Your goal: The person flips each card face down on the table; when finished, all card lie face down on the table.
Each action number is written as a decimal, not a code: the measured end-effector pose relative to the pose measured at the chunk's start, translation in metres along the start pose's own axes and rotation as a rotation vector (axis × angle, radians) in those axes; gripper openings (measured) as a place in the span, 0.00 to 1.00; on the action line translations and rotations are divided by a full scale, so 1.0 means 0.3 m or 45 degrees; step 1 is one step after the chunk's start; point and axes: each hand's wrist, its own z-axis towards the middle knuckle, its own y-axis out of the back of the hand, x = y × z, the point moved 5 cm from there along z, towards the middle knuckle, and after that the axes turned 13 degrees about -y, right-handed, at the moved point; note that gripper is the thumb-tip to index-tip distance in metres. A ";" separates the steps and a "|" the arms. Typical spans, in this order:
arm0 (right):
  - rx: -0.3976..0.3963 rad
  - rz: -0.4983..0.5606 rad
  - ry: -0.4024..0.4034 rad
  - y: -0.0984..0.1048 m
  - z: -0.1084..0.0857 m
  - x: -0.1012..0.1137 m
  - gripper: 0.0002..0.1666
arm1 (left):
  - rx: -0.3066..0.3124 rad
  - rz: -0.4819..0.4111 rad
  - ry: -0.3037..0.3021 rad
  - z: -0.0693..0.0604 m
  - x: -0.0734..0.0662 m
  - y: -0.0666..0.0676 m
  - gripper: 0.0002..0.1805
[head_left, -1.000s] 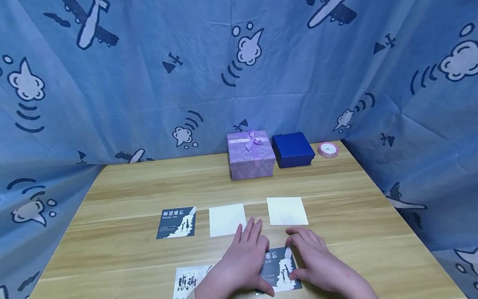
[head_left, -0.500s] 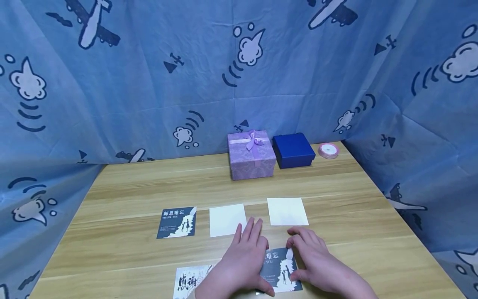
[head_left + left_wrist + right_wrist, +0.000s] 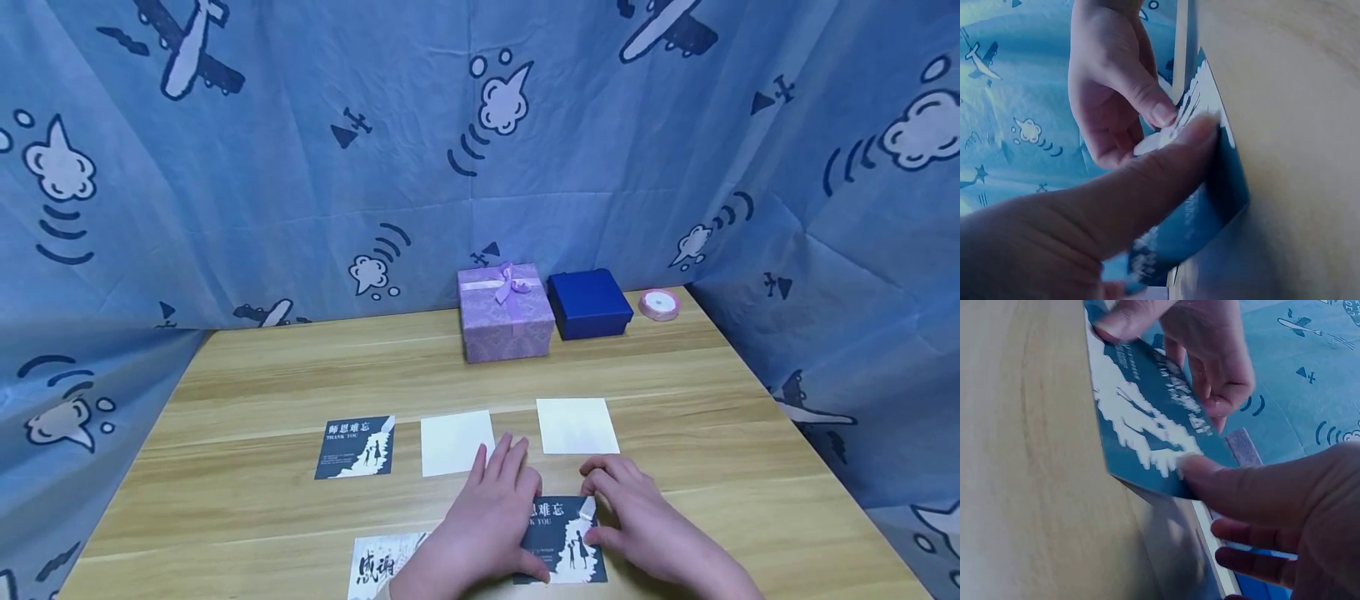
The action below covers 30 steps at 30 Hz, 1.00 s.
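Observation:
A dark blue-grey greeting card (image 3: pixel 566 542) with white lettering and silhouetted figures is held between both hands near the table's front. My left hand (image 3: pixel 491 521) grips its left side, thumb across the printed face and part of the card covered. At the opposite side, my right hand (image 3: pixel 630 521) pinches the edge, thumb on the face and fingers behind. In the right wrist view the card (image 3: pixel 1132 400) is tilted, with its near corner raised off the wood. The left wrist view shows the same card (image 3: pixel 1222 181) under the left thumb, slightly blurred.
A matching dark card (image 3: pixel 352 454), two blank white cards (image 3: pixel 457 442) and a card with black calligraphy (image 3: pixel 375 567) lie on the wooden table (image 3: pixel 247 500). Behind stand a purple gift box (image 3: pixel 506 321), a blue box (image 3: pixel 591 304) and a pink ribbon roll (image 3: pixel 660 304).
My right hand has shifted slightly to the right, and the card's upper edge has levelled a little. The left hand stays nearly where it was.

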 end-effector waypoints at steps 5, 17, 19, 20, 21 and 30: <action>-0.096 0.026 -0.029 0.016 -0.011 0.002 0.17 | -0.188 0.050 -0.130 0.006 -0.003 0.032 0.29; -0.460 0.163 0.206 0.080 -0.058 0.031 0.18 | -0.625 0.109 -0.302 -0.009 -0.019 0.106 0.06; -0.511 0.184 0.273 0.087 -0.064 0.033 0.20 | -0.664 0.110 -0.321 -0.010 -0.020 0.110 0.05; -0.528 0.197 0.306 0.090 -0.067 0.034 0.20 | -0.677 0.111 -0.328 -0.010 -0.021 0.111 0.04; -0.543 0.206 0.338 0.093 -0.069 0.035 0.20 | -0.689 0.113 -0.335 -0.011 -0.021 0.113 0.04; -0.513 0.254 0.429 0.111 -0.087 0.040 0.19 | -0.768 0.032 -0.394 -0.018 -0.036 0.128 0.08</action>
